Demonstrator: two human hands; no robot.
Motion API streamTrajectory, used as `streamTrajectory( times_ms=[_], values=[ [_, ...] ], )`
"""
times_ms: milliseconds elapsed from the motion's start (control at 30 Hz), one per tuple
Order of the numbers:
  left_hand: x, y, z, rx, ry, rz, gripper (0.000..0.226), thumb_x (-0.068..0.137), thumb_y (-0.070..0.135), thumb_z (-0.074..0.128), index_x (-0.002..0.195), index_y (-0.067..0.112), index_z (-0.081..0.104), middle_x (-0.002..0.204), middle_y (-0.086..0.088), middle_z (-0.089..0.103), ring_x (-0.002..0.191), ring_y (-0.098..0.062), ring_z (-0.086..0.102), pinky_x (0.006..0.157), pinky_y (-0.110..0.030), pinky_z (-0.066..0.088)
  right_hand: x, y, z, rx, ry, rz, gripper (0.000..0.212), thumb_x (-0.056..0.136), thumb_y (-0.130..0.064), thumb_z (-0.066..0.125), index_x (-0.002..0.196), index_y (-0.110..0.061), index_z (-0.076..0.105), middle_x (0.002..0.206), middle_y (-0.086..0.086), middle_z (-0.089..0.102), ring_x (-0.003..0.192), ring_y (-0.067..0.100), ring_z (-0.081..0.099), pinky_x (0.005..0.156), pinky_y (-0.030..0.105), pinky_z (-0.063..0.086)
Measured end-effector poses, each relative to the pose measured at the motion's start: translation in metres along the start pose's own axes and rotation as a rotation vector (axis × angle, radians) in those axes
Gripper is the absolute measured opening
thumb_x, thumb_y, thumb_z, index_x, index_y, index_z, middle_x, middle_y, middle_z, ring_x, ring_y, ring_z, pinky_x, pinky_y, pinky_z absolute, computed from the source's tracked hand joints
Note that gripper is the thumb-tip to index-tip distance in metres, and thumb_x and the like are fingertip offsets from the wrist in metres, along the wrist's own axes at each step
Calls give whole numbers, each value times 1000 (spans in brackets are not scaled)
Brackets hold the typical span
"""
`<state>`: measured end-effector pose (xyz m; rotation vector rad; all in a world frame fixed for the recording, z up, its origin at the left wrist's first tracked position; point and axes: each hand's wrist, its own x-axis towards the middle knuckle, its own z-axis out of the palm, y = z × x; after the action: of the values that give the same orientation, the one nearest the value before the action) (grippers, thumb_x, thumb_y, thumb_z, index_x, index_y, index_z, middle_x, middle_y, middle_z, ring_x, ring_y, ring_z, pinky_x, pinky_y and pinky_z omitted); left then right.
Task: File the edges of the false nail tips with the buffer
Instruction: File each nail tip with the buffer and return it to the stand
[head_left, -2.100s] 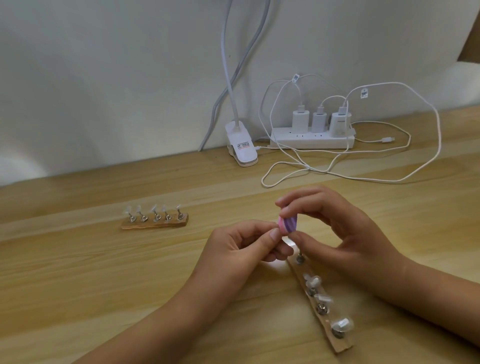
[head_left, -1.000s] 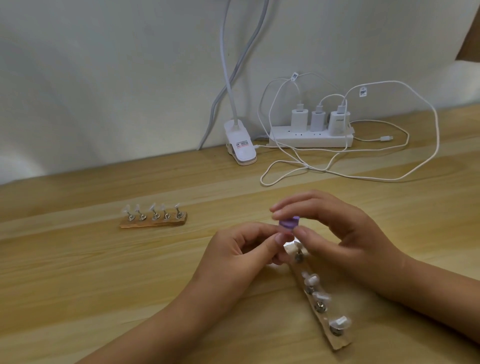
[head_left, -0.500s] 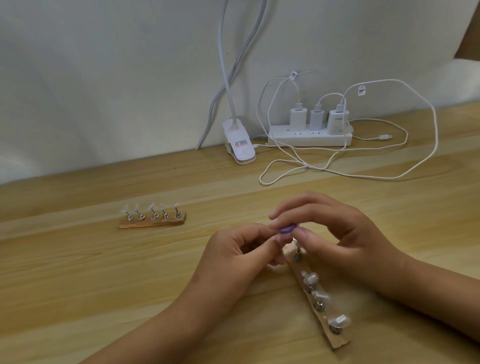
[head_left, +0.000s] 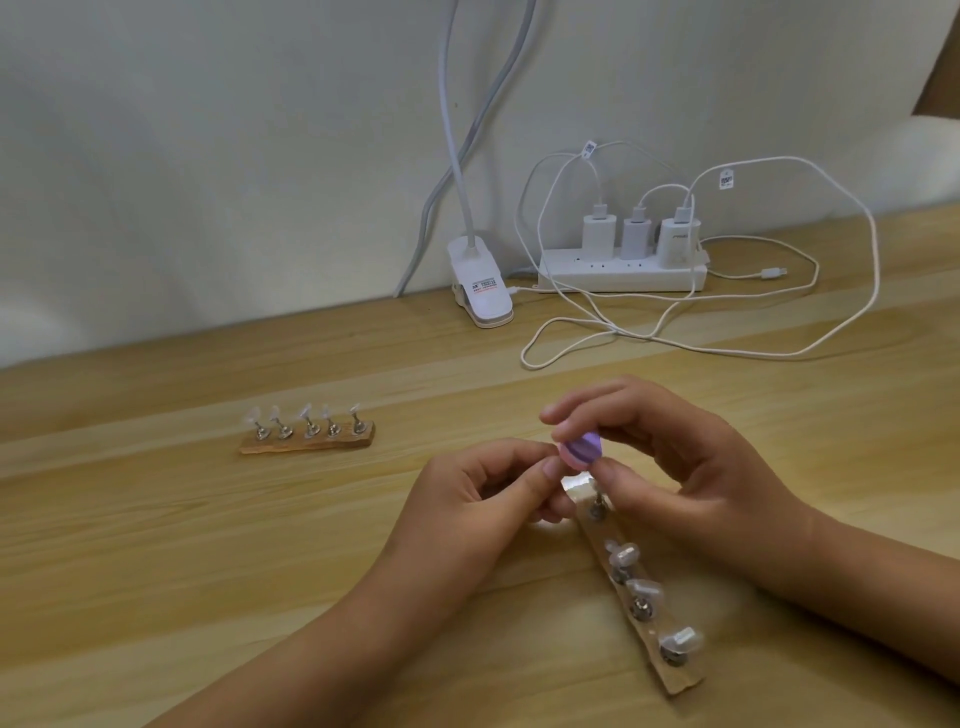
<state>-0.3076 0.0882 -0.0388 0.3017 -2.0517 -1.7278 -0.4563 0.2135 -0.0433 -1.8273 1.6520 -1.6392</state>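
A small pink and purple buffer is pinched between the thumb and fingers of my right hand. It sits just above a clear false nail tip on the far end of a wooden holder strip. My left hand pinches that nail tip from the left. Three more clear tips stand on metal posts along the strip toward me. A second wooden holder with several tips lies apart to the left.
At the back of the wooden table stand a white clip lamp base and a white power strip with three chargers. White cables loop across the table behind my hands.
The buffer dipped down onto the nail tip and has come back up, its purple face tilted toward me again. My left hand has stayed on the tip.
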Motion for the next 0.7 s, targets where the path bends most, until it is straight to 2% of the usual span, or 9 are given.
streamTrajectory(
  times_ms=[100,233,300,400,500,600,667,700],
  values=[
    [0,-1,0,1,4,-3,19,82,30,63,89,20,76,68,4,71,66,-2,64,67,-11,48,1,2,-2,62,14,65,23,88,-5,63,109,-12,64,113,5,66,112,20,64,99,37,52],
    [0,0,0,-16,7,-3,18,84,28,62,89,17,76,69,3,71,67,-2,65,66,-11,47,3,3,2,-56,16,-39,22,87,-10,67,109,-9,64,114,7,65,113,26,63,97,34,51],
    [0,-1,-1,-38,12,-7,19,84,28,62,90,16,77,71,1,72,69,-2,66,66,-11,48,5,7,0,24,55,82,21,88,-13,73,107,-11,64,108,10,67,109,21,65,99,30,51],
    [-4,3,0,-26,-49,16,15,87,28,67,92,19,78,74,3,73,69,-1,65,67,-12,48,10,7,-6,181,146,254,31,77,-27,71,103,-12,66,105,9,71,104,14,68,95,22,51],
    [-5,4,-2,68,-65,30,12,85,32,70,92,29,79,86,9,74,79,-6,64,72,-12,47,13,6,-9,258,229,313,32,74,-28,71,101,-11,66,104,6,72,100,9,69,86,15,50],
    [-4,2,-2,96,-105,-13,13,85,26,68,92,25,79,92,7,74,90,-16,66,77,-20,47,15,7,-12,279,272,374,35,73,-28,71,102,-9,66,93,0,72,93,6,67,80,14,50],
    [-4,1,-1,109,-159,-41,13,86,21,68,95,22,78,93,5,74,88,-26,66,74,-28,49,16,8,-13,288,273,387,36,74,-28,70,104,-7,66,89,-5,71,90,6,66,80,15,50],
    [-5,1,0,97,-190,-49,13,87,17,69,96,19,78,90,6,74,80,-23,65,69,-22,47,16,8,-13,287,270,387,37,74,-28,70,105,-6,66,89,-5,71,89,6,66,80,15,50]
  ],
)
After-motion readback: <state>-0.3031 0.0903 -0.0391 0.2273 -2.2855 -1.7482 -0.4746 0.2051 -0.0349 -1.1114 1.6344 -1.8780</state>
